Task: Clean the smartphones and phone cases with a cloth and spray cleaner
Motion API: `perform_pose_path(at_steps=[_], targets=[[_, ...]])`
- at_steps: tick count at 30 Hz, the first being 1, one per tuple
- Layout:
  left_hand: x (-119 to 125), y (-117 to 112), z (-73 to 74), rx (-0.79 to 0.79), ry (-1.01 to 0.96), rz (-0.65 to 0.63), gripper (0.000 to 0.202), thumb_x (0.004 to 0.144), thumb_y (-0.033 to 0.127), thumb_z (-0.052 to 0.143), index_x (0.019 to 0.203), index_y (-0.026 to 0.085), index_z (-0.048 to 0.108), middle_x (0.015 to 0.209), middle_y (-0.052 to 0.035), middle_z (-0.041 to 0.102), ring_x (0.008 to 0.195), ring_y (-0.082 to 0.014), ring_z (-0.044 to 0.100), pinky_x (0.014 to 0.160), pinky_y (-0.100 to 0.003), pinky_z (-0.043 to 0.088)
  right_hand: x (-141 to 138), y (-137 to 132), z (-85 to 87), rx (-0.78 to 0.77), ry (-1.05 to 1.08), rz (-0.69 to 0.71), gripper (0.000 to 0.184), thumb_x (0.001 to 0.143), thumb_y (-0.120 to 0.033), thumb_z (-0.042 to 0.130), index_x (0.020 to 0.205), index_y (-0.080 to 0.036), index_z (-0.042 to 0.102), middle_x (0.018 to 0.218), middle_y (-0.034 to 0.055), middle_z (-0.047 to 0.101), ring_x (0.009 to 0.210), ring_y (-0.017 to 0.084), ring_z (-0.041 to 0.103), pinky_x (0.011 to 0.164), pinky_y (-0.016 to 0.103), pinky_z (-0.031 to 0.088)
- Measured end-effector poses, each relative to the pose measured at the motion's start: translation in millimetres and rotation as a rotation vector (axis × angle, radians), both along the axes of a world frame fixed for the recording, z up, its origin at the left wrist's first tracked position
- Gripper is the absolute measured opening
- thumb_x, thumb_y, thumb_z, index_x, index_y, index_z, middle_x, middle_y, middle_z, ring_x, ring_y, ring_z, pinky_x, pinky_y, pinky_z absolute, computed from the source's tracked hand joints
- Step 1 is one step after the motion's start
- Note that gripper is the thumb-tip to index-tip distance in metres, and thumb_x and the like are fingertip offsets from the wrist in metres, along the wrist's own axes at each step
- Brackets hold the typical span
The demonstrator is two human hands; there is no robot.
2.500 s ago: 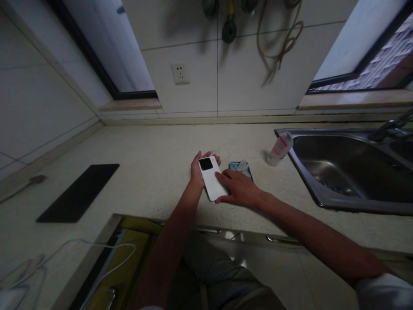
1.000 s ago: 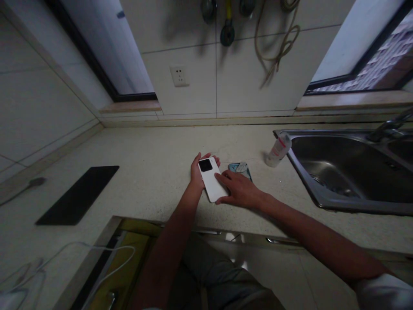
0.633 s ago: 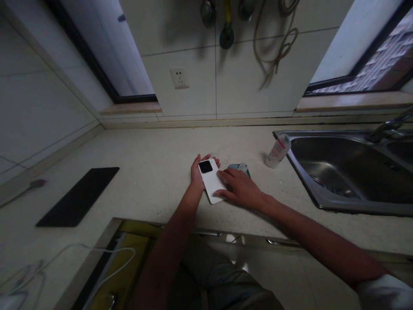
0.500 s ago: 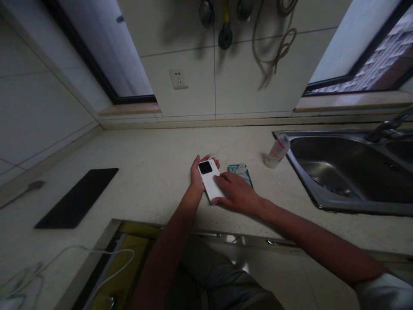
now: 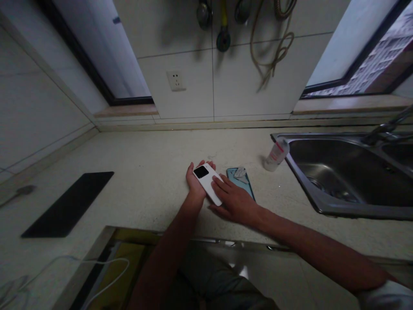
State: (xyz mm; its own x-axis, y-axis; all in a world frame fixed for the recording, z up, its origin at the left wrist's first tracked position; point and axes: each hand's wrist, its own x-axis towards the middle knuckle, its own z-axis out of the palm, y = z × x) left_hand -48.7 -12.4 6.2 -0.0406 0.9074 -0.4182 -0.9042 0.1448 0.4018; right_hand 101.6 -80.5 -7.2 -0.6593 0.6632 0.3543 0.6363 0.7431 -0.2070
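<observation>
A white smartphone point(image 5: 208, 183) lies back side up, its dark camera block at the far left end. From below, my left hand point(image 5: 194, 183) carries it on an upturned palm, fingertips showing past the phone's far edge. Stretched fingers of my right hand point(image 5: 234, 199) rest on the back of the phone near its right side, the thumb apart toward me. Just beyond that hand, a flat teal phone-shaped thing point(image 5: 248, 184) lies on the counter, partly covered by my hand. On top of it is a small crumpled translucent piece point(image 5: 240, 173).
A pale counter point(image 5: 155, 159) runs along the tiled wall. To the right, a clear plastic cup point(image 5: 276, 155) stands beside a steel sink point(image 5: 311, 200). A black flat board point(image 5: 69, 204) lies at left. White cable point(image 5: 97, 261) hangs over an open yellow drawer point(image 5: 124, 262).
The phone has tilted further, its camera end shifting left and slightly toward me. My right hand's fingers have straightened over its back, with the thumb now off its near end.
</observation>
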Motion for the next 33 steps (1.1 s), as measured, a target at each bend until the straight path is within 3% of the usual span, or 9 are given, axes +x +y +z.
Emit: perform_pose_path(at_steps=[6, 12, 16, 20, 24, 26, 29, 33], targets=[[-2.7, -4.9, 3.4, 0.054, -0.054, -0.079, 0.05, 0.09, 0.06, 0.053, 0.101, 0.012, 0.066, 0.092, -0.0167, 0.072, 0.093, -0.0275, 0.071, 0.09, -0.042, 0.056, 3.2, 4.4, -0.6, 0.008, 0.184, -0.037, 0.058, 0.099, -0.04, 0.05, 0.148, -0.01, 0.044, 0.149, 0.0244, 0.05, 0.14, 0.035, 0.048, 0.111, 0.057, 0.046], [3.0, -7.7, 7.9, 0.153, -0.056, -0.228, 0.059, 0.093, 0.064, 0.05, 0.113, 0.01, 0.064, 0.095, -0.0164, 0.073, 0.089, -0.0241, 0.072, 0.087, -0.038, 0.057, 2.3, -0.3, 14.7, -0.128, 0.408, -0.005, 0.055, 0.105, -0.041, 0.033, 0.155, -0.018, 0.037, 0.148, 0.0148, 0.055, 0.136, 0.029, 0.053, 0.111, 0.049, 0.046], [3.8, -7.9, 3.6, 0.181, 0.031, -0.311, 0.052, 0.093, 0.06, 0.056, 0.109, 0.011, 0.066, 0.098, -0.0163, 0.074, 0.095, -0.0254, 0.073, 0.094, -0.041, 0.055, 1.1, -2.9, 22.1, -0.239, 0.517, -0.01, 0.055, 0.105, -0.049, 0.032, 0.148, -0.019, 0.047, 0.133, 0.0131, 0.066, 0.12, 0.028, 0.064, 0.102, 0.045, 0.051], [3.5, -7.8, -4.0, 0.182, 0.096, -0.397, 0.032, 0.092, 0.045, 0.066, 0.101, 0.014, 0.067, 0.093, -0.0131, 0.075, 0.091, -0.0244, 0.074, 0.096, -0.043, 0.054, 5.2, 1.4, 25.3, -0.269, 0.62, -0.059, 0.056, 0.105, -0.054, 0.029, 0.137, -0.018, 0.058, 0.12, 0.0126, 0.071, 0.108, 0.027, 0.067, 0.097, 0.042, 0.052], [4.2, -5.8, -6.0, 0.156, 0.165, -0.318, 0.025, 0.086, 0.038, 0.074, 0.093, 0.015, 0.066, 0.077, -0.0074, 0.073, 0.075, -0.021, 0.072, 0.089, -0.038, 0.056, 10.2, 7.6, 26.5, -0.302, 0.59, -0.043, 0.062, 0.101, -0.064, 0.035, 0.13, -0.017, 0.062, 0.11, 0.0121, 0.073, 0.098, 0.027, 0.069, 0.089, 0.04, 0.054], [3.4, -3.9, -6.0, 0.133, 0.201, -0.257, 0.03, 0.081, 0.039, 0.079, 0.092, 0.016, 0.065, 0.072, -0.0052, 0.071, 0.069, -0.0201, 0.071, 0.083, -0.036, 0.058, 14.4, 11.6, 27.8, -0.284, 0.544, -0.02, 0.065, 0.1, -0.067, 0.032, 0.131, -0.018, 0.062, 0.11, 0.012, 0.073, 0.099, 0.027, 0.069, 0.087, 0.04, 0.055], [-0.4, -0.9, -7.5, 0.031, 0.275, -0.239, 0.036, 0.076, 0.044, 0.081, 0.092, 0.017, 0.065, 0.066, -0.0036, 0.069, 0.058, -0.0178, 0.067, 0.067, -0.03, 0.057, 27.1, 21.2, 31.5, -0.168, 0.52, -0.039, 0.056, 0.104, -0.056, 0.028, 0.129, -0.021, 0.063, 0.114, 0.0118, 0.072, 0.106, 0.026, 0.068, 0.092, 0.042, 0.054], [-4.3, 0.8, -8.5, -0.088, 0.384, -0.252, 0.036, 0.073, 0.045, 0.081, 0.09, 0.018, 0.066, 0.063, -0.004, 0.068, 0.05, -0.0163, 0.062, 0.055, -0.028, 0.052, 52.0, 38.5, 32.9, 0.005, 0.351, -0.204, 0.038, 0.1, -0.04, 0.048, 0.127, -0.019, 0.064, 0.122, 0.0154, 0.068, 0.114, 0.029, 0.063, 0.098, 0.048, 0.052]])
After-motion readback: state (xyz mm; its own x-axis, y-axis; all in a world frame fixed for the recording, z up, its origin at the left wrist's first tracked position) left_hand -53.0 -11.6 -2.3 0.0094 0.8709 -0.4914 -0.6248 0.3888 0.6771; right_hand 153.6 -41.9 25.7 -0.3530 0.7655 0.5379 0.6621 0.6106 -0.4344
